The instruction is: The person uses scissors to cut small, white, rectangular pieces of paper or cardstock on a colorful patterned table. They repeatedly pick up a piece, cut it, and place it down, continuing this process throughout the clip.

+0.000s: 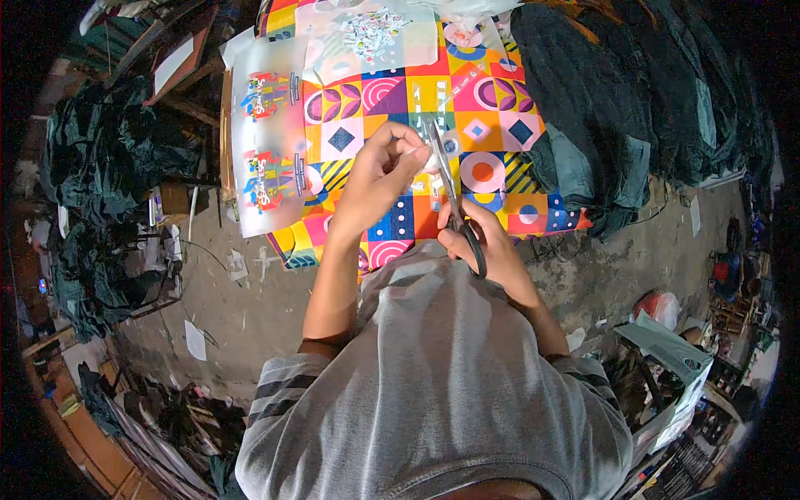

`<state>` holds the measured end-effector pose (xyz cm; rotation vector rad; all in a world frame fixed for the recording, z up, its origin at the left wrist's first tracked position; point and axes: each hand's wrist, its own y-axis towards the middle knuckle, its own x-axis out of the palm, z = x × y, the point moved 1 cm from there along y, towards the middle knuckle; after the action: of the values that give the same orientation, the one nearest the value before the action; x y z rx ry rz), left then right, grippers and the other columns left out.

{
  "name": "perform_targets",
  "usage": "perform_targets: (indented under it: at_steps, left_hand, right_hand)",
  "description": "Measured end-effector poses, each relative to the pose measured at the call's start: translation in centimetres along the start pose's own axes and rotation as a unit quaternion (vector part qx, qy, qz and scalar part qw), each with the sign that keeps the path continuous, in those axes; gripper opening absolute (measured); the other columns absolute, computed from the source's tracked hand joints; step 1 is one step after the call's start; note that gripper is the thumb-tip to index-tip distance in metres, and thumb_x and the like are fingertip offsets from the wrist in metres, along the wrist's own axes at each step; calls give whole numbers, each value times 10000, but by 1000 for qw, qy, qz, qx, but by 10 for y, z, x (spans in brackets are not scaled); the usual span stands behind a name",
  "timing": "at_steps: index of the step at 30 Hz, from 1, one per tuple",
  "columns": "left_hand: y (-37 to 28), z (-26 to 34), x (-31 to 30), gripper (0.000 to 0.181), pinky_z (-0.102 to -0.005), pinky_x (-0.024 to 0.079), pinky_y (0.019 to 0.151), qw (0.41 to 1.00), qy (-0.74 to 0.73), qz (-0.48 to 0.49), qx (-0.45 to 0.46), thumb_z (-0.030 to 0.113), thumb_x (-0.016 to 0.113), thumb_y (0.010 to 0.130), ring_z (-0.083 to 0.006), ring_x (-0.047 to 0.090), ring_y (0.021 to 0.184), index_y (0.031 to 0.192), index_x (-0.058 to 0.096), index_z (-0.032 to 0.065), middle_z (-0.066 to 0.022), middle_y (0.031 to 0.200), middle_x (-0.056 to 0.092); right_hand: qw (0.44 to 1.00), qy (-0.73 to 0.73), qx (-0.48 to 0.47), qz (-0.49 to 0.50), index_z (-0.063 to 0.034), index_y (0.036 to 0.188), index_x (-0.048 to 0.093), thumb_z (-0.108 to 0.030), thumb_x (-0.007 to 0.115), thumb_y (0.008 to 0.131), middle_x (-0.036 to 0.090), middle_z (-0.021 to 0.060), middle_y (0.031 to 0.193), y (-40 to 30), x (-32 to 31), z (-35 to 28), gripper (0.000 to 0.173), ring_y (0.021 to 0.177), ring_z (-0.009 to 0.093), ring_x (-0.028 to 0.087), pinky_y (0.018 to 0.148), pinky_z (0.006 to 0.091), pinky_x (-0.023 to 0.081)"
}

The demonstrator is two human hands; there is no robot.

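My left hand (378, 181) pinches a small whitish piece of film (431, 164) between thumb and fingers. In my right hand (494, 240) is a pair of scissors (445, 165) with black handles. The blades point away from me, right beside the film, and look nearly closed. Past the blades lies clear film with small printed marks (441, 100); whether it joins the held piece I cannot tell. Under both hands spreads a colourful geometric-patterned cloth (342, 139). On its far part, many small cut labels (375, 34) are heaped on a translucent sheet (322, 44).
Left on the table is a translucent film sheet with colourful prints (265, 131). Dark fabric (587, 94) is piled at the right and hangs over the edge. More dark cloth (112, 150) hangs at the far left. Paper scraps (195, 340) lie on the concrete floor (250, 312).
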<state>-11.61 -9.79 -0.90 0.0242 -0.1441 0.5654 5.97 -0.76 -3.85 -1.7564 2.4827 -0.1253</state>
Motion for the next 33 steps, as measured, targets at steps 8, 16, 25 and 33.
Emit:
perform_targets:
  at_steps: [8,16,25,33]
  left_hand:
    - [-2,-3,3,138,-198,293,511,998,-12,-55,-4,98,604,948,-11,401,597,1017,491,58,50,740,507]
    - [-2,-11,-4,111,-202,332,571,997,-50,-55,-19,75,548,962,-34,410,660,1055,495,45,14,826,523]
    - [-2,-2,-2,150,-218,374,602,1000,-4,-5,10,36,530,958,-55,442,693,1068,429,55,-6,833,526]
    - [-7,4,0,220,-226,411,605,1000,-2,-12,4,20,580,935,-65,499,693,1096,433,43,-16,814,559]
  right_hand:
    - [1000,16,0,7,-43,907,556,-238,722,868,500,-28,669,3,-1,-1,259,582,40,449,533,220,367]
    - [995,65,39,58,-47,913,554,-251,731,860,530,-19,690,4,-2,-7,276,570,46,438,534,209,363]
    - [999,-31,-2,-24,-47,929,545,-251,738,849,519,5,754,-1,-6,-14,292,638,71,465,570,237,376]
    - [999,19,19,21,-55,901,543,-228,727,861,517,-20,696,1,-8,-6,256,593,41,437,534,220,339]
